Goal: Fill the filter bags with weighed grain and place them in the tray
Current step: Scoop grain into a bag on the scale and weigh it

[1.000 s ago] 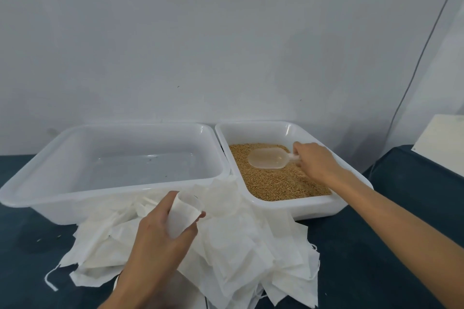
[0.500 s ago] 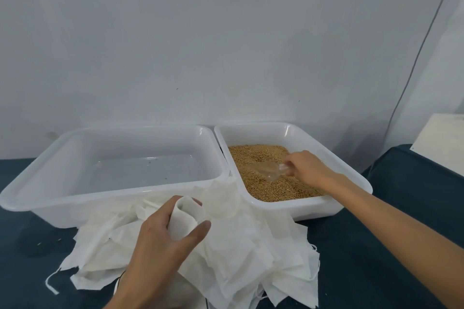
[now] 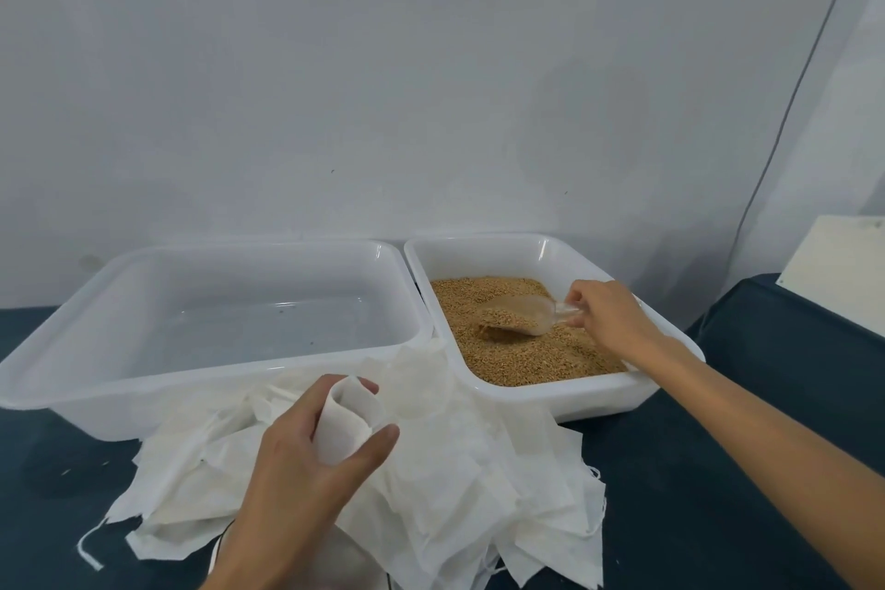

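Dark table, left hand gripping filter bag, right hand apparently holding scoop

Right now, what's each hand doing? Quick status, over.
Left hand holds a filter bag open. Right hand grips the scoop, loaded, in the grain. Empty tray waiting. Nothing in the way.

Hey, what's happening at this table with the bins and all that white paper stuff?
A person is filling filter bags with grain. Their right hand holds a clear scoop, loaded with grain, in the right bin. Their left hand holds one filter bag open over a pile of empty bags. The tray on the left has no bags in it.
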